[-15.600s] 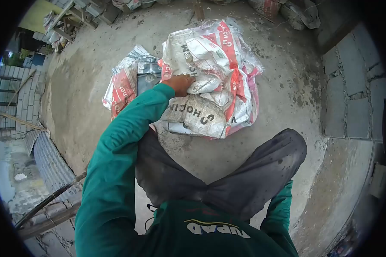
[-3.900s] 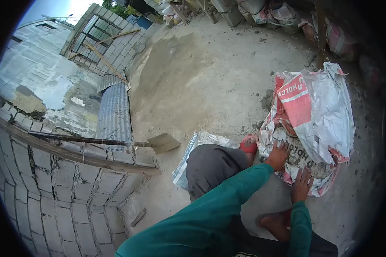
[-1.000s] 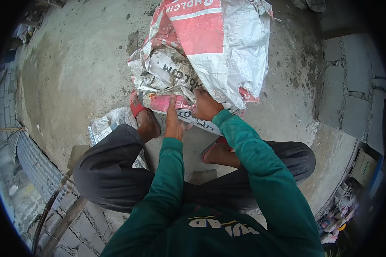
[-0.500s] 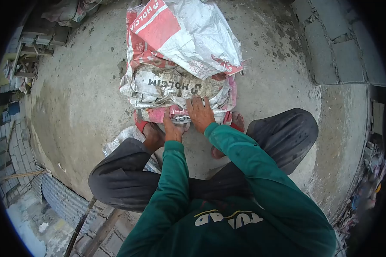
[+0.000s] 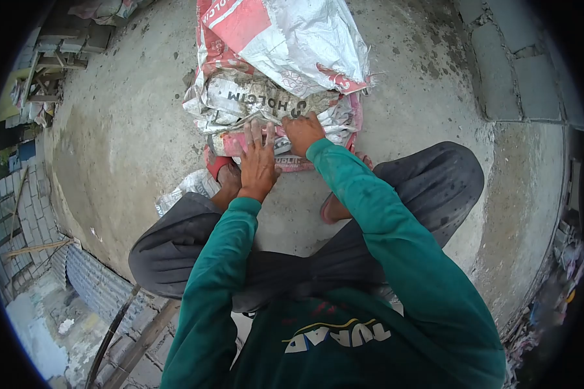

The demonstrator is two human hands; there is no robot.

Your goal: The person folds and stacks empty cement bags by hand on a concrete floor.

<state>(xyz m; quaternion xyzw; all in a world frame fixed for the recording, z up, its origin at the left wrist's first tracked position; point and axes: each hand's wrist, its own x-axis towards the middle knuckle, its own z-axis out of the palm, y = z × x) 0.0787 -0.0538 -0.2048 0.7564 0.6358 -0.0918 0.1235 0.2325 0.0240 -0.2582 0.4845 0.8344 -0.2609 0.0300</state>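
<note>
A pile of empty-looking cement sacks lies on the concrete between my feet. Its near sack [image 5: 256, 97] is dirty white, folded, with black HOLCIM lettering. Over the far part of the pile spreads a cleaner red-and-white sack [image 5: 305, 45]. My left hand [image 5: 258, 165] rests on the pile's near edge with fingers stretched out and spread. Just to its right, my right hand [image 5: 303, 134] has its fingers curled onto the edge of the near sack; its fingertips are partly hidden in the folds.
Another white sack [image 5: 188, 188] lies beside my left foot, partly under my leg. Grey concrete blocks [image 5: 522, 71] form a low wall at right. Wooden pieces [image 5: 58, 61] stand at far left, and corrugated sheet [image 5: 100, 279] lies lower left.
My left hand has moved forward from the near edge onto the sacks, its fingers now spread. My right hand has curled its fingers on the sack edge, which is pushed slightly away.
</note>
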